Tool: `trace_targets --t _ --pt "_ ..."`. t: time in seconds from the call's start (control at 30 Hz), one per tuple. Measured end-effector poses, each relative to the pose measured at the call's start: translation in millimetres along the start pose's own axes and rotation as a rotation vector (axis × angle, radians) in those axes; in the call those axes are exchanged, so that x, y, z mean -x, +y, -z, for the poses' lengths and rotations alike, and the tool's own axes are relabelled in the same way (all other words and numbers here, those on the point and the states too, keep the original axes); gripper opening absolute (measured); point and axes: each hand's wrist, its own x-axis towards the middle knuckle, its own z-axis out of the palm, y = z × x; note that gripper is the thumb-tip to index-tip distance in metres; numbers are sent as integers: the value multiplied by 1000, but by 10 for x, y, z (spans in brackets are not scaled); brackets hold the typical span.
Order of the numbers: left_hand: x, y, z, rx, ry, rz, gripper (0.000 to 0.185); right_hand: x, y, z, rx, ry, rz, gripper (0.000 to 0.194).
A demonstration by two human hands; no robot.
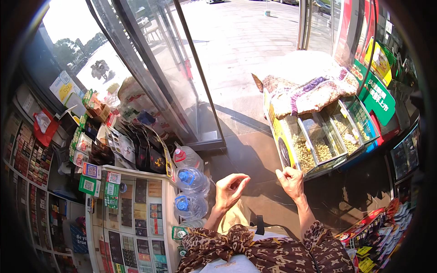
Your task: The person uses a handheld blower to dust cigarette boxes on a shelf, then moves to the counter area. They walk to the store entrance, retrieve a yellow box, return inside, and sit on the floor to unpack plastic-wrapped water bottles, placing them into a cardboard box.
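My left hand (230, 191) is raised in front of my body, its thumb and fingertips curled towards each other with nothing seen between them. To its right, my right hand (291, 181) has its fingers curled in, close to the near corner of a display bin (280, 143); whether it touches the bin or holds something small cannot be told. The bin has clear compartments of peanuts in the shell (303, 153), and a patterned quilt (314, 88) lies over its far part. Large clear plastic bottles (192, 181) stand left of my left hand.
A glass display counter (170, 218) with packs inside stands at the left. A metal-framed glass door (213, 112) stands beyond the bottles, by the doorway to sunlit paving (235, 58). Packaged goods (385, 228) fill a rack at the lower right. A green sign (377, 95) rises behind the bin.
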Motion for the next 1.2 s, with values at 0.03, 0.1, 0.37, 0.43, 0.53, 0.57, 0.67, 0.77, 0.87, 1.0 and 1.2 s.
trace_targets --t 0.03,0.1,0.37,0.43,0.53,0.57,0.67,0.77,0.87,1.0,1.2 --pt "-239 -266 7 32 88 -12 8 -340 28 -135 -37 -49 -27 36" --pt "-861 -557 -37 127 114 25 8 -957 172 -333 -124 -71 -82 36" --pt "-3860 -830 -648 -59 -78 -245 11 -2516 1470 -91 99 246 -366 35" --pt "-4446 -851 -900 -31 -224 -287 15 -2743 1906 128 145 284 -361 40" --pt "-5218 -972 -1139 24 -293 -391 19 -3060 2552 243 276 371 -388 44" --pt "-5452 -1060 -1213 17 -301 -404 19 -3219 2722 233 305 400 -379 45" --pt "-6201 -1543 -1364 27 -180 -444 18 -3899 3225 77 283 374 -410 45" --pt "-6898 -1717 -1304 -10 -135 -314 19 -4938 3559 -223 268 281 -319 43" --pt "-7646 -1709 -1012 -45 -41 -305 19 -6120 3744 -620 274 124 -364 38" --pt "-8378 -2192 -807 -64 198 -104 14 -7401 3915 -1172 98 -137 -385 23" --pt "-9666 -3020 -699 -12 116 -85 14 -8292 5105 -1961 242 -293 -484 19"
